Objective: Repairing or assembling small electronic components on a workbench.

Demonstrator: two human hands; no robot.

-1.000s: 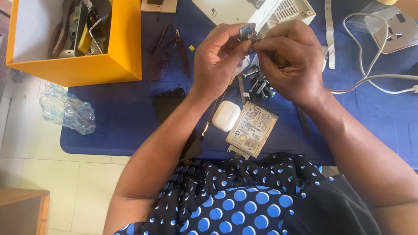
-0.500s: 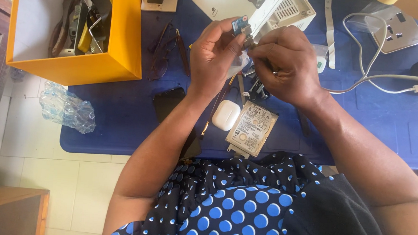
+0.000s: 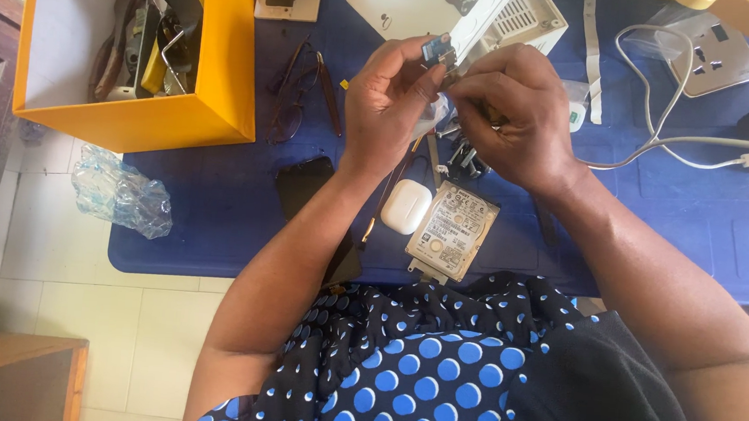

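Above the blue table (image 3: 685, 226), my left hand (image 3: 387, 105) pinches a small blue electronic part (image 3: 436, 48) between thumb and fingers. My right hand (image 3: 516, 115) meets it from the right, fingertips closed on the same small part. What else the right hand holds is hidden by its fingers. Below the hands lie a bare hard drive (image 3: 453, 230) and a small white earbud case (image 3: 406, 207). Several small metal pieces (image 3: 467, 160) rest just under the right hand.
A yellow box (image 3: 213, 109) of tools stands at the left. Eyeglasses (image 3: 299, 89), a dark phone (image 3: 302, 185), a white plastic housing (image 3: 514, 17), a wall socket plate (image 3: 716, 52) and a white cable (image 3: 665, 140) lie around. A crumpled plastic bottle (image 3: 122, 195) sits at the table's left edge.
Both hands have shifted slightly up and together, with the small blue part now raised between the fingertips. Nothing on the table has moved.
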